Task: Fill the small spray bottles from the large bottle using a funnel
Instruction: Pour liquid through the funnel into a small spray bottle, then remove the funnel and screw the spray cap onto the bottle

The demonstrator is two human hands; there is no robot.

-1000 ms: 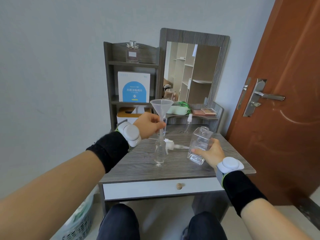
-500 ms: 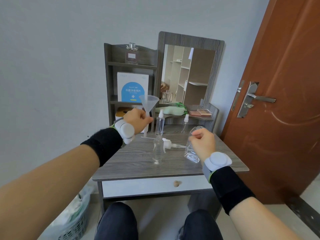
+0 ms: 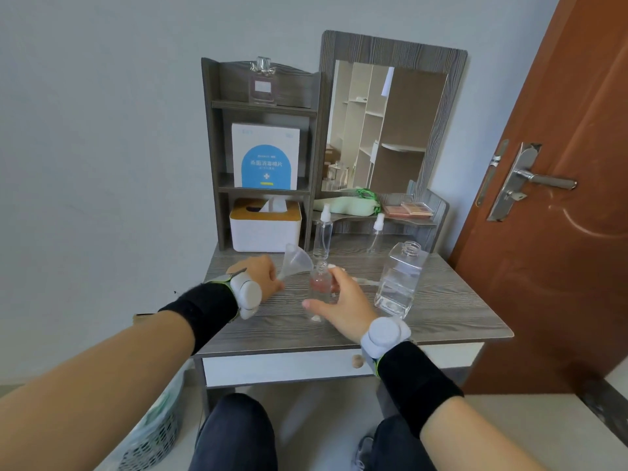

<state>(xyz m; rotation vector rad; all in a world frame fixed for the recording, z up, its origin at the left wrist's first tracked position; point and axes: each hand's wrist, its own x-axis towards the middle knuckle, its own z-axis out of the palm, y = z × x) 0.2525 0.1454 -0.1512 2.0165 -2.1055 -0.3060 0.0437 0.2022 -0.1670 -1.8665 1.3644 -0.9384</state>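
A small clear spray bottle (image 3: 319, 283) stands uncapped in the middle of the grey table (image 3: 441, 311). My right hand (image 3: 343, 304) curls round it, thumb on the left and fingers on the right. My left hand (image 3: 260, 277) pinches the stem of a clear funnel (image 3: 299, 260), which is tilted low over the table just left of that bottle. The large square bottle (image 3: 401, 280) stands uncapped to the right, partly filled with clear liquid. Two capped spray bottles (image 3: 323, 232) (image 3: 376, 232) stand at the back. A white pump head (image 3: 362, 281) lies behind my right hand.
At the back left, a shelf unit holds a tissue box (image 3: 265, 227), a blue-and-white box (image 3: 266, 161) and a perfume bottle (image 3: 261, 83). A mirror (image 3: 387, 127) stands behind the table. A brown door (image 3: 560, 198) is close on the right. A basket (image 3: 153, 433) sits on the floor at the left.
My left hand lifted the funnel out of the small bottle, then brought it down and left, tilted. My right hand let go of the large bottle and moved left onto the small one.
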